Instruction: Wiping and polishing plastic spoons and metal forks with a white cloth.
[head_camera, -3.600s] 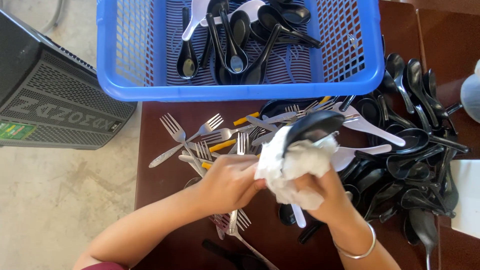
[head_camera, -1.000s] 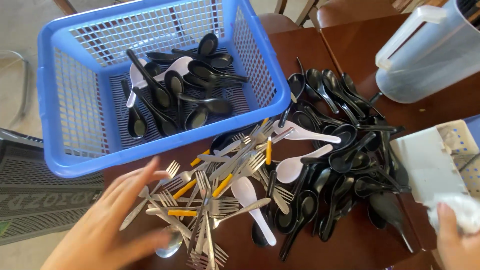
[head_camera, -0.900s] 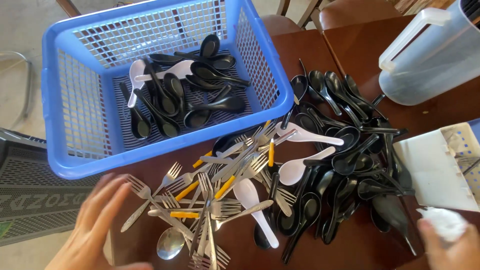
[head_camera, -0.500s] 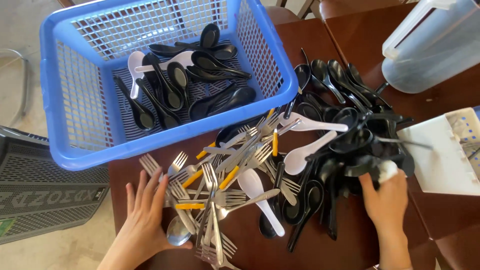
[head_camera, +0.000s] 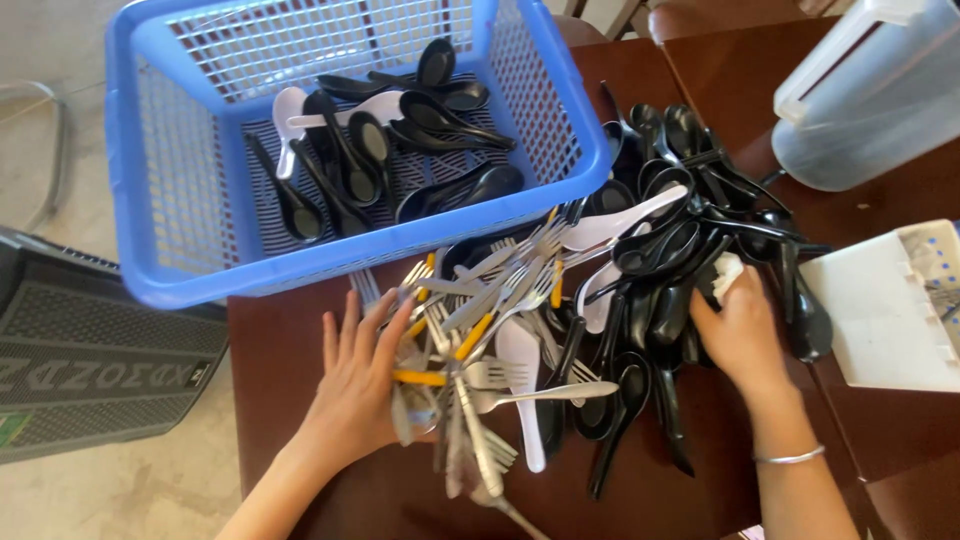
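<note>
My left hand (head_camera: 357, 385) lies flat with fingers spread on the left side of a heap of metal forks (head_camera: 470, 330), some with yellow handles, on a dark brown table (head_camera: 280, 340). My right hand (head_camera: 742, 328) rests on a pile of black soup spoons (head_camera: 680, 250) and holds a crumpled white cloth (head_camera: 725, 274) in its fingers. A few white spoons (head_camera: 620, 220) lie among the black ones. A blue plastic basket (head_camera: 200, 260) at the table's far left holds several black spoons and a white one.
A clear plastic jug (head_camera: 880, 100) stands at the far right. A white plastic tray (head_camera: 890, 310) sits at the right edge. A black crate (head_camera: 90, 370) stands on the floor left of the table.
My left hand has slid right onto the forks. My right hand has come in from the lower right with the cloth and settled on the black spoons.
</note>
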